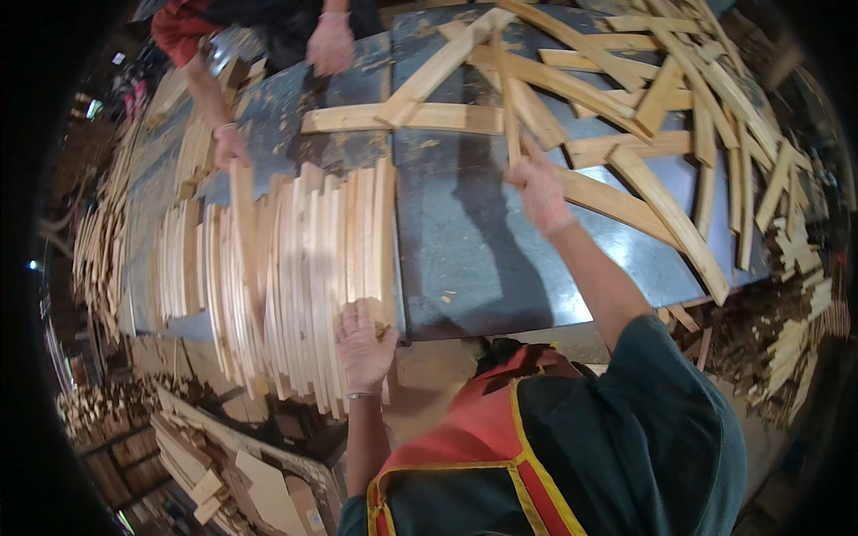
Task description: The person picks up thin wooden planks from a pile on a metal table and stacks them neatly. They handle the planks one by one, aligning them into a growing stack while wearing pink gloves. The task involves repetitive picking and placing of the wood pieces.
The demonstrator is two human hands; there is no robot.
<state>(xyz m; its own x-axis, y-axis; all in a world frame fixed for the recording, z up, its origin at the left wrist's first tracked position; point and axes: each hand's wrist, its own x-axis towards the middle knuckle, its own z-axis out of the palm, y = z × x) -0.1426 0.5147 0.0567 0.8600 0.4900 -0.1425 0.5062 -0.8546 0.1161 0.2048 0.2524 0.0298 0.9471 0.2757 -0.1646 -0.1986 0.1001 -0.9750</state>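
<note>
My right hand (pixel 541 189), in a thin pale glove, is closed around the near end of a wooden slat (pixel 507 98). That slat points away from me, over other pieces on the dark tabletop (pixel 465 277). My left hand (pixel 365 344), also gloved, lies with fingers stretched out against the near right end of a row of slats (pixel 322 232). These slats stand packed side by side, their near ends jutting past the table's edge. Several slightly curved slats (pixel 617 201) lie crisscrossed beyond and to the right of my right hand.
Across the table, a person in a red sleeve has one hand (pixel 231 146) on a slat (pixel 243 214) at the row's left part. Their other gloved hand (pixel 332 45) hangs near the far edge. Stacked wood (pixel 795 330) stands at right, boards (pixel 259 473) at lower left.
</note>
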